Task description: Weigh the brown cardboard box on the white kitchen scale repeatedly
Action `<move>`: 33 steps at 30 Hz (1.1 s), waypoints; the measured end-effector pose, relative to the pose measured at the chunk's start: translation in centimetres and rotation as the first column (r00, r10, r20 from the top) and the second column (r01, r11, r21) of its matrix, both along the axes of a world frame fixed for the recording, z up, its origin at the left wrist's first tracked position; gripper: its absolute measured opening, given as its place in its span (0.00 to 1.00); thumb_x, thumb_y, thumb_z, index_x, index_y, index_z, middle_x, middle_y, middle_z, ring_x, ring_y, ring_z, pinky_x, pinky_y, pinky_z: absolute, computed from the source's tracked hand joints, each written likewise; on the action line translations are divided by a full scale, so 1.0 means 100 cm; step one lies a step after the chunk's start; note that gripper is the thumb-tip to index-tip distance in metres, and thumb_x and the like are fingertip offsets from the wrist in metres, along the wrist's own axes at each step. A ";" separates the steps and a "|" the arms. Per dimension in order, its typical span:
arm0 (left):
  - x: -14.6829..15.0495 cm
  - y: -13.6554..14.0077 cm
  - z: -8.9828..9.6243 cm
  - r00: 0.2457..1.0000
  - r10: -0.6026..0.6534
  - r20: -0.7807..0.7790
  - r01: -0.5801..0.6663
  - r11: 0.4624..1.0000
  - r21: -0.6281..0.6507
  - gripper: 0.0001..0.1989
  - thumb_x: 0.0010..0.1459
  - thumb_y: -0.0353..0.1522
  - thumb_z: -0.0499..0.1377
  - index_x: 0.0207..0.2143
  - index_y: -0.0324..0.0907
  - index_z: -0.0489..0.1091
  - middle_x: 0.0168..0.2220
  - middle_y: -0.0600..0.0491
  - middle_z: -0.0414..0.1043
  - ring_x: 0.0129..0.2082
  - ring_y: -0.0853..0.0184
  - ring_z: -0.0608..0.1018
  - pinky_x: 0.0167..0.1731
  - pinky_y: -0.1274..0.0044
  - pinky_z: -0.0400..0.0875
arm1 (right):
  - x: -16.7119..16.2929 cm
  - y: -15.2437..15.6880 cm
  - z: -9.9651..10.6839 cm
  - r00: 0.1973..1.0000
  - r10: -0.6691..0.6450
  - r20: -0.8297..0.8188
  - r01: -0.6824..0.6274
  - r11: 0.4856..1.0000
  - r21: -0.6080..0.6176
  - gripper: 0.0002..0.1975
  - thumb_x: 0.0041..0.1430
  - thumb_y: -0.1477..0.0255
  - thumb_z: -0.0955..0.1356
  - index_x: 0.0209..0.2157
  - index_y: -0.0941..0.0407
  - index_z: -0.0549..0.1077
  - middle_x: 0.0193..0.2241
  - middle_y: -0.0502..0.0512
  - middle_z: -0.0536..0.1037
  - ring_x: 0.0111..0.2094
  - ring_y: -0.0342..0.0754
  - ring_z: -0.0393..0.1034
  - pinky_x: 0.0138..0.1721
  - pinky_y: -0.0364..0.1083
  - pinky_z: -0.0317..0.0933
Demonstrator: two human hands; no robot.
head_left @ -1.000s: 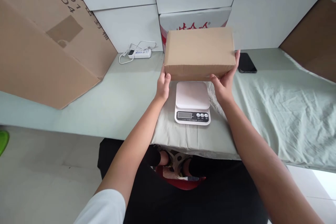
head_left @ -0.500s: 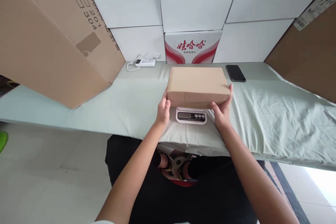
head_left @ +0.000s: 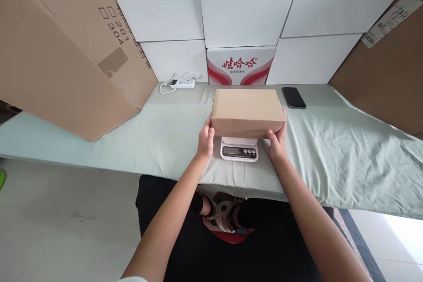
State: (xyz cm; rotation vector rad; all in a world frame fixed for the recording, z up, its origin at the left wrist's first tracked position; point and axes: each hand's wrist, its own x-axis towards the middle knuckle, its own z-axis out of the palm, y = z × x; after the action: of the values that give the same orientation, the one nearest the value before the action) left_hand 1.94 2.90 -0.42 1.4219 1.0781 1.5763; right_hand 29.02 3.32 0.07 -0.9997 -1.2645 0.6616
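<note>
A small brown cardboard box (head_left: 247, 105) is held between my two hands, above a white digital kitchen scale (head_left: 239, 154). My left hand (head_left: 205, 139) grips the box's left end, thumb at the front corner. Round the right end closes my right hand (head_left: 278, 141), its thumb on the lower front edge. The scale's display and buttons show in front of the box, while most of its platform is hidden beneath. Whether the box rests on the platform or hovers just over it, I cannot tell.
On the cloth-covered table (head_left: 172, 141), a black phone (head_left: 294, 98) lies at back right. A white power strip with a cable (head_left: 183, 83) lies at back left. Large cartons (head_left: 66, 61) flank both sides; white boxes (head_left: 238, 4) and a red-printed carton (head_left: 241, 67) stand behind.
The box has levelled out, its right end shifting slightly left along with my right hand. More of the scale's front and platform edge shows. The whole view has shifted a little.
</note>
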 end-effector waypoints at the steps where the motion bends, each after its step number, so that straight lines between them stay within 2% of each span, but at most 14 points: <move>1: 0.000 0.001 0.000 1.000 0.001 0.004 -0.001 1.000 0.003 0.43 0.67 0.65 0.54 0.72 0.49 0.70 0.75 0.42 0.73 0.78 0.44 0.71 0.77 0.52 0.66 | 0.000 -0.001 0.000 1.000 -0.005 0.001 0.005 1.000 -0.002 0.54 0.59 0.40 0.74 0.80 0.44 0.58 0.80 0.59 0.64 0.80 0.65 0.59 0.85 0.69 0.45; 6: -0.001 0.002 -0.001 1.000 0.015 -0.006 -0.015 1.000 0.025 0.42 0.67 0.66 0.54 0.68 0.48 0.73 0.72 0.42 0.76 0.76 0.45 0.73 0.76 0.54 0.69 | 0.002 -0.002 -0.003 0.999 -0.023 0.024 0.023 1.000 0.019 0.54 0.61 0.39 0.71 0.81 0.48 0.56 0.81 0.63 0.61 0.81 0.65 0.57 0.83 0.68 0.51; 9: -0.001 0.001 -0.001 1.000 0.019 -0.013 -0.018 0.999 0.028 0.42 0.67 0.66 0.54 0.68 0.48 0.74 0.73 0.42 0.75 0.76 0.45 0.74 0.76 0.54 0.69 | 0.005 0.000 -0.007 0.999 -0.032 0.040 0.030 0.998 0.049 0.52 0.63 0.39 0.70 0.80 0.46 0.57 0.81 0.61 0.60 0.82 0.65 0.56 0.82 0.70 0.52; 17: 0.000 0.000 -0.001 1.000 0.016 0.013 -0.016 1.000 0.021 0.45 0.67 0.66 0.54 0.74 0.50 0.68 0.76 0.43 0.72 0.78 0.46 0.71 0.77 0.55 0.67 | 0.010 0.003 -0.017 0.994 -0.081 0.067 0.075 0.993 0.093 0.43 0.69 0.40 0.66 0.79 0.39 0.60 0.83 0.52 0.57 0.84 0.62 0.49 0.85 0.71 0.37; 22: 0.000 0.000 -0.001 1.000 0.003 0.004 -0.003 1.000 0.013 0.44 0.68 0.65 0.54 0.74 0.50 0.69 0.75 0.43 0.73 0.78 0.46 0.72 0.77 0.55 0.68 | 0.012 0.010 -0.027 0.999 -0.049 0.005 0.048 0.994 0.101 0.41 0.69 0.39 0.65 0.79 0.34 0.59 0.83 0.44 0.57 0.85 0.60 0.47 0.86 0.70 0.38; 27: 0.000 -0.001 0.001 1.000 0.020 0.018 -0.020 1.000 0.016 0.45 0.67 0.65 0.53 0.74 0.49 0.68 0.76 0.44 0.72 0.78 0.48 0.71 0.80 0.57 0.65 | 0.010 0.013 -0.027 0.998 -0.038 -0.059 0.045 0.991 0.125 0.41 0.67 0.39 0.67 0.77 0.35 0.62 0.80 0.48 0.64 0.83 0.60 0.55 0.85 0.70 0.43; 33: 0.000 -0.002 0.005 1.000 0.019 0.018 -0.019 1.000 0.000 0.46 0.66 0.67 0.53 0.75 0.50 0.67 0.77 0.45 0.70 0.79 0.48 0.71 0.81 0.57 0.62 | 0.008 0.012 -0.023 0.997 -0.010 -0.074 0.019 0.993 0.116 0.38 0.71 0.43 0.65 0.77 0.37 0.64 0.77 0.49 0.69 0.81 0.56 0.59 0.86 0.67 0.42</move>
State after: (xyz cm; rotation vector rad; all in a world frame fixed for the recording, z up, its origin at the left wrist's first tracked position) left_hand 1.92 2.68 0.04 1.3984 1.0842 1.5996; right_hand 29.80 4.51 -2.19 -0.8798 -1.2167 0.6009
